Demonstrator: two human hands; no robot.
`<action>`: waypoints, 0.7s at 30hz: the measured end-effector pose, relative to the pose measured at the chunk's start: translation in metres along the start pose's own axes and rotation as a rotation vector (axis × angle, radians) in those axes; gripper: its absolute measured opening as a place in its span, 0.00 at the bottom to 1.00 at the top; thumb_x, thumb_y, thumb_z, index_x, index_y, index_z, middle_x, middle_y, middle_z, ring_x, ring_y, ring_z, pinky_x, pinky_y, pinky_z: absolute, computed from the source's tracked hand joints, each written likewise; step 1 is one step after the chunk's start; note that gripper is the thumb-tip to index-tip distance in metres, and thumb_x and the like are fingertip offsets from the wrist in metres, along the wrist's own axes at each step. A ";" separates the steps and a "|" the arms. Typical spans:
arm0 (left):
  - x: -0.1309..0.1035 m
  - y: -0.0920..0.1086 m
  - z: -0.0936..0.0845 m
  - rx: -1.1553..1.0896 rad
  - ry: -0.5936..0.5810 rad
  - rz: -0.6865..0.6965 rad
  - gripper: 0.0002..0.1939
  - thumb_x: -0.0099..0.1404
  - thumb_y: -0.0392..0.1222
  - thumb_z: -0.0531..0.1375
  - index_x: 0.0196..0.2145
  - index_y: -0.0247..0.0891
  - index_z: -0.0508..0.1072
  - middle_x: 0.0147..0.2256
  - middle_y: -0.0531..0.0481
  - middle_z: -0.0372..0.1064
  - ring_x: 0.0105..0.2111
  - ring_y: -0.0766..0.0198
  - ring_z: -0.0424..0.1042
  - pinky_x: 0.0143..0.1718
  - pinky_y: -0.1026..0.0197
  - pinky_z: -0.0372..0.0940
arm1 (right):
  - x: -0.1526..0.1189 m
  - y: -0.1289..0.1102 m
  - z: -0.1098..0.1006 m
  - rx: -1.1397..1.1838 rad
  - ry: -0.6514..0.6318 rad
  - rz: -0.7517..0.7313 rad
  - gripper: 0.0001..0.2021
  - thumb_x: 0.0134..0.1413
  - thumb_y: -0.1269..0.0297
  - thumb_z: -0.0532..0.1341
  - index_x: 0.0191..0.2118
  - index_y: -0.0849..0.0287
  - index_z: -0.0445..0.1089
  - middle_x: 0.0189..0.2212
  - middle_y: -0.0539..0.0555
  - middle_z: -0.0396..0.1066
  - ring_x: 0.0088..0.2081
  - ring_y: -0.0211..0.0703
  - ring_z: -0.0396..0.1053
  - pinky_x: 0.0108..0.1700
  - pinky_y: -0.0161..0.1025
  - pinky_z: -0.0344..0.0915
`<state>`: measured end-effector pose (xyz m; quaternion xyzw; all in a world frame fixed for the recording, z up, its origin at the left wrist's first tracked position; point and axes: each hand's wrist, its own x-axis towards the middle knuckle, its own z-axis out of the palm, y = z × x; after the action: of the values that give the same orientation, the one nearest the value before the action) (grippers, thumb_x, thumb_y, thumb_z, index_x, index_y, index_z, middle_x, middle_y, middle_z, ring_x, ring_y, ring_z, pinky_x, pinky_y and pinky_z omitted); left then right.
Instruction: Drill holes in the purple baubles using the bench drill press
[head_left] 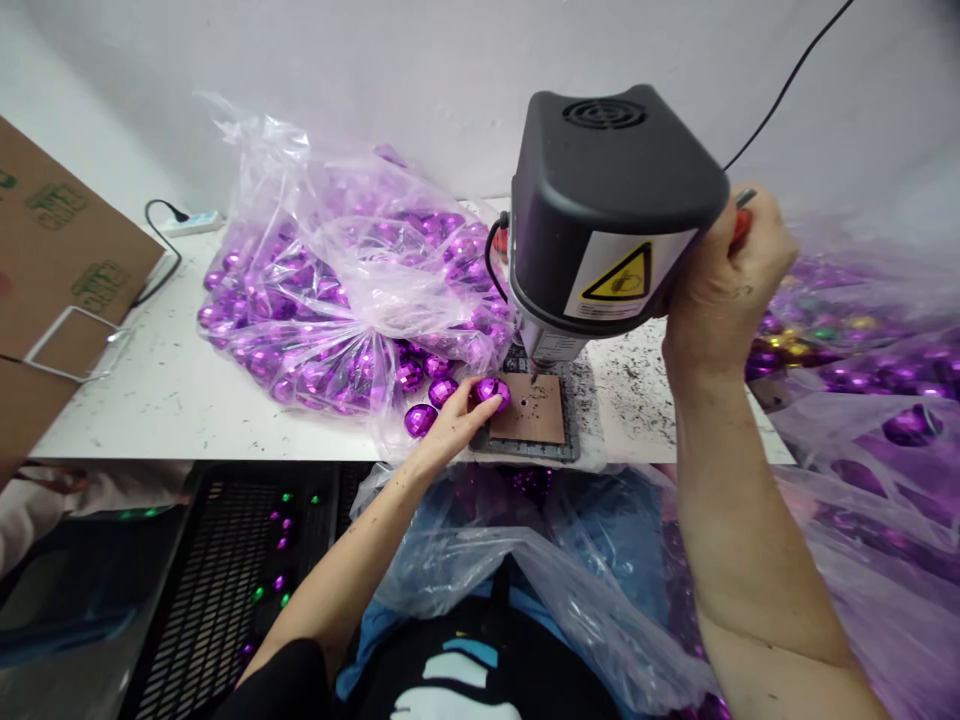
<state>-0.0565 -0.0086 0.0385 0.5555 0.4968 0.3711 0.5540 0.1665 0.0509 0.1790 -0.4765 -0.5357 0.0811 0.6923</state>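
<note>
My left hand [459, 418] pinches a shiny purple faceted ball [493, 392] at the left edge of a brown board [546, 420] with a small hole in it. That board lies on the dark base of a black drill press [615, 210], whose bit tip comes down just above the board. On the machine's right side my right hand [731, 275] is closed around a lever with a red part showing. Loose purple balls [421, 420] sit just left of my left hand, by the mouth of a clear bag [337, 300] full of such balls.
Dark shavings [637, 400] litter the white table [150, 400]. Another clear bag [877, 460] of balls stands at right, and plastic sheeting [480, 560] covers my lap. A cardboard box [60, 260], power strip [191, 223] and black crate [210, 570] are at left. A person's sleeve [97, 495] shows there.
</note>
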 end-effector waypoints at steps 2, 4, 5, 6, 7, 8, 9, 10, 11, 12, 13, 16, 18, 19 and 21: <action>0.003 -0.002 0.002 -0.001 -0.004 0.001 0.23 0.64 0.53 0.61 0.52 0.37 0.70 0.47 0.47 0.72 0.48 0.59 0.70 0.48 0.60 0.64 | 0.000 0.000 0.001 0.006 0.007 -0.007 0.34 0.46 0.28 0.54 0.25 0.58 0.45 0.20 0.44 0.41 0.21 0.24 0.45 0.23 0.31 0.45; 0.007 -0.004 0.006 -0.016 -0.027 0.021 0.22 0.65 0.52 0.61 0.52 0.37 0.70 0.47 0.47 0.72 0.48 0.59 0.70 0.49 0.59 0.63 | 0.001 0.001 0.001 -0.016 0.033 -0.028 0.34 0.46 0.28 0.54 0.25 0.59 0.45 0.21 0.44 0.41 0.23 0.23 0.44 0.26 0.30 0.45; 0.009 -0.004 0.009 -0.008 -0.025 0.033 0.22 0.65 0.52 0.61 0.52 0.37 0.70 0.47 0.46 0.72 0.47 0.59 0.70 0.50 0.59 0.63 | 0.001 0.000 0.001 -0.027 0.046 -0.034 0.35 0.46 0.28 0.53 0.25 0.59 0.44 0.21 0.44 0.40 0.24 0.23 0.43 0.27 0.30 0.45; 0.011 -0.004 0.012 0.014 -0.017 0.046 0.22 0.65 0.51 0.61 0.52 0.37 0.70 0.47 0.46 0.73 0.47 0.59 0.70 0.50 0.59 0.63 | 0.001 0.001 0.000 -0.031 0.052 -0.037 0.35 0.46 0.28 0.53 0.24 0.60 0.44 0.21 0.44 0.40 0.25 0.24 0.43 0.28 0.30 0.45; 0.014 -0.003 0.014 0.043 -0.007 0.056 0.21 0.65 0.51 0.61 0.51 0.37 0.70 0.46 0.46 0.73 0.47 0.59 0.70 0.51 0.58 0.63 | 0.002 0.001 0.000 -0.028 0.048 -0.032 0.35 0.46 0.28 0.54 0.24 0.59 0.44 0.21 0.44 0.40 0.25 0.24 0.43 0.28 0.31 0.46; 0.016 -0.003 0.015 0.080 0.002 0.065 0.21 0.66 0.50 0.61 0.51 0.36 0.70 0.46 0.46 0.73 0.47 0.58 0.71 0.52 0.57 0.63 | 0.002 0.001 0.000 -0.019 0.039 -0.025 0.35 0.46 0.28 0.54 0.24 0.59 0.45 0.20 0.44 0.41 0.25 0.24 0.44 0.28 0.31 0.46; 0.017 -0.002 0.016 0.120 0.006 0.072 0.20 0.66 0.50 0.60 0.51 0.36 0.69 0.46 0.45 0.73 0.47 0.58 0.71 0.53 0.57 0.62 | 0.001 0.001 0.000 -0.010 0.029 -0.018 0.34 0.46 0.28 0.54 0.25 0.59 0.45 0.20 0.44 0.41 0.24 0.25 0.45 0.28 0.31 0.46; 0.019 -0.002 0.017 0.162 0.005 0.079 0.20 0.67 0.50 0.60 0.51 0.36 0.69 0.47 0.45 0.73 0.48 0.57 0.71 0.53 0.56 0.62 | 0.001 0.001 0.000 -0.003 0.022 -0.011 0.34 0.46 0.27 0.54 0.25 0.59 0.46 0.20 0.44 0.42 0.24 0.25 0.46 0.28 0.32 0.46; 0.020 -0.001 0.018 0.206 0.003 0.089 0.20 0.67 0.51 0.59 0.52 0.36 0.69 0.47 0.45 0.72 0.48 0.56 0.71 0.54 0.55 0.62 | 0.001 0.001 -0.001 -0.001 0.017 -0.006 0.34 0.45 0.27 0.54 0.25 0.59 0.47 0.20 0.44 0.42 0.24 0.25 0.47 0.27 0.32 0.46; 0.020 -0.001 0.018 0.253 0.002 0.103 0.20 0.68 0.51 0.59 0.53 0.37 0.68 0.48 0.44 0.72 0.49 0.56 0.71 0.54 0.55 0.62 | 0.000 0.000 -0.001 -0.005 0.015 -0.005 0.34 0.45 0.27 0.54 0.25 0.59 0.47 0.20 0.44 0.43 0.24 0.26 0.47 0.27 0.32 0.46; 0.020 0.000 0.019 0.306 0.002 0.120 0.21 0.68 0.51 0.58 0.53 0.37 0.68 0.49 0.44 0.72 0.49 0.55 0.71 0.54 0.54 0.62 | 0.000 0.000 -0.001 -0.011 0.015 -0.004 0.34 0.46 0.27 0.53 0.26 0.59 0.48 0.20 0.44 0.43 0.24 0.26 0.47 0.27 0.31 0.46; 0.018 -0.001 0.025 0.472 0.024 0.210 0.21 0.70 0.50 0.57 0.56 0.38 0.65 0.52 0.43 0.71 0.51 0.54 0.70 0.54 0.53 0.63 | -0.002 -0.001 0.000 -0.020 0.012 -0.006 0.33 0.49 0.29 0.52 0.27 0.60 0.47 0.20 0.44 0.43 0.24 0.26 0.48 0.28 0.30 0.46; 0.017 -0.003 0.031 0.586 0.051 0.303 0.22 0.70 0.48 0.58 0.58 0.37 0.64 0.53 0.42 0.70 0.53 0.54 0.69 0.55 0.52 0.62 | -0.002 -0.002 -0.001 -0.021 0.009 -0.004 0.32 0.51 0.31 0.52 0.27 0.60 0.47 0.20 0.44 0.43 0.24 0.25 0.48 0.28 0.29 0.46; 0.017 -0.005 0.034 0.642 0.066 0.349 0.23 0.69 0.48 0.58 0.58 0.37 0.63 0.53 0.41 0.69 0.53 0.53 0.69 0.55 0.52 0.62 | -0.003 -0.002 -0.001 -0.020 0.009 -0.004 0.31 0.52 0.32 0.52 0.27 0.60 0.47 0.21 0.44 0.43 0.25 0.25 0.48 0.29 0.29 0.46; 0.017 -0.008 0.042 0.734 0.105 0.412 0.23 0.69 0.48 0.59 0.58 0.39 0.64 0.52 0.42 0.69 0.53 0.53 0.68 0.55 0.51 0.61 | -0.002 -0.002 -0.001 -0.015 0.006 -0.006 0.31 0.52 0.33 0.53 0.27 0.60 0.48 0.21 0.44 0.44 0.25 0.25 0.48 0.28 0.29 0.45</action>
<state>-0.0138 -0.0037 0.0235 0.7840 0.5020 0.3005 0.2076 0.1658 0.0475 0.1789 -0.4801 -0.5357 0.0736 0.6907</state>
